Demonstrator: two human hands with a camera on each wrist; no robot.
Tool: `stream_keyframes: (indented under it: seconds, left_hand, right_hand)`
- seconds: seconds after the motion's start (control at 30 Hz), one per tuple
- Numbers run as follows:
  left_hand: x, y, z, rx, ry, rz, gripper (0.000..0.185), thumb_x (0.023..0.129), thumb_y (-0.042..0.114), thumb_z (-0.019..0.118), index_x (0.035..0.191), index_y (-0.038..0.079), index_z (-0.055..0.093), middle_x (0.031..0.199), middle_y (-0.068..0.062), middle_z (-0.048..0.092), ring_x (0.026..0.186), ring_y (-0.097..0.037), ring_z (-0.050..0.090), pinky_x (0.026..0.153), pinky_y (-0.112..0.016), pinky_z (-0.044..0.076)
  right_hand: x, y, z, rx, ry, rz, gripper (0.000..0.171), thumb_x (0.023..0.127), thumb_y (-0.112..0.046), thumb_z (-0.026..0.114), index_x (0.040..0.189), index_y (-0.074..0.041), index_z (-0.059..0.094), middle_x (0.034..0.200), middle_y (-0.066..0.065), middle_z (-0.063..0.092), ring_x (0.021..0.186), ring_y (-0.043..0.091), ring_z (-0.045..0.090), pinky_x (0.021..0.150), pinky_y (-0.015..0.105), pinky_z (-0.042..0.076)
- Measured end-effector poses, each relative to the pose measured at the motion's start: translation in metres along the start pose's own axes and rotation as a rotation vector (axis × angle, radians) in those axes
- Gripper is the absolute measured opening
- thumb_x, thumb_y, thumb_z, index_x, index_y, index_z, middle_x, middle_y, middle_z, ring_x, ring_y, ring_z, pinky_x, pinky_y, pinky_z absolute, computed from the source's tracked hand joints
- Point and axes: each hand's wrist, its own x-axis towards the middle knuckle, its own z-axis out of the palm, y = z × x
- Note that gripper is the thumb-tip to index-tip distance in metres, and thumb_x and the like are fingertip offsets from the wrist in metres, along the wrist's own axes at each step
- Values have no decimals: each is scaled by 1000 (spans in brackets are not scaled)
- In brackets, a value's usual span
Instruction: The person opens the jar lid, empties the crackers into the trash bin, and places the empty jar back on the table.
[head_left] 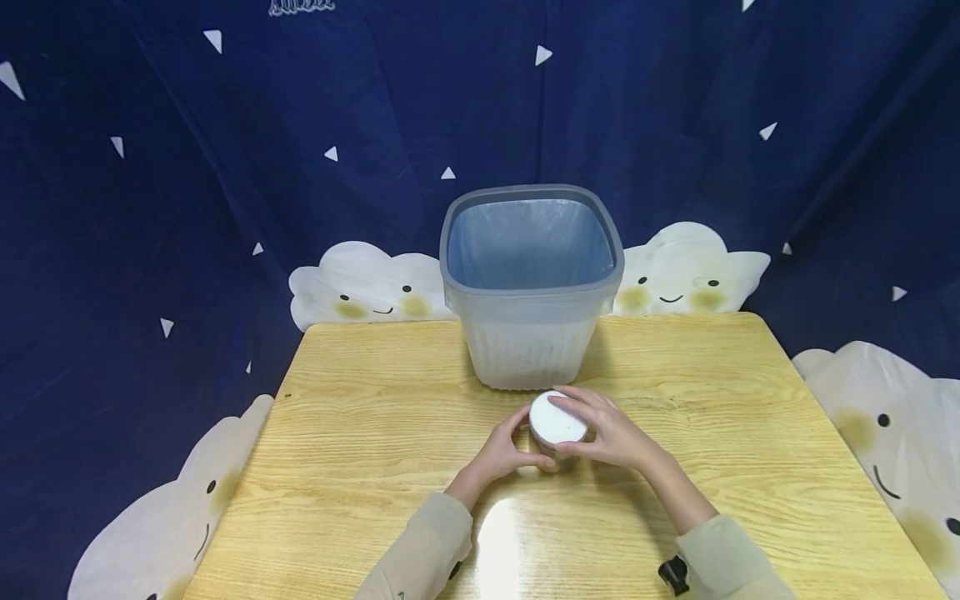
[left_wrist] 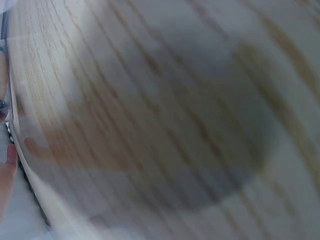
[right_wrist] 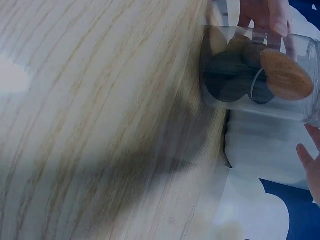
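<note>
A small clear jar [head_left: 557, 427] with a white lid stands on the wooden table [head_left: 360, 433], just in front of the bin. In the right wrist view the jar [right_wrist: 255, 80] shows dark and brown round pieces inside. My left hand [head_left: 504, 451] grips the jar's side from the left. My right hand [head_left: 603, 429] curls over the white lid from the right, fingers on top and thumb at the front. The left wrist view shows mostly blurred table wood [left_wrist: 160, 120] and a fingertip at the left edge.
A grey translucent bin [head_left: 531, 279] with a liner stands at the table's far middle, right behind the jar. Dark blue cloth with white clouds surrounds the table. Bare wood lies to the left and right of the hands.
</note>
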Motion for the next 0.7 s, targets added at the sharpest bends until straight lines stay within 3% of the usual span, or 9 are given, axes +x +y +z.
stream_keyframes:
  seconds: [0.7]
  left_hand:
    - [-1,1,0,-12,-9,-22,87,64,26,83,136,35,37,131,14,47,121,-9,42,104,-40,30]
  right_hand:
    - [6,3,-10,65,-92,-52,70,75,-44,70,135,-16,46,141,7,40,125,32,38,97,63,26]
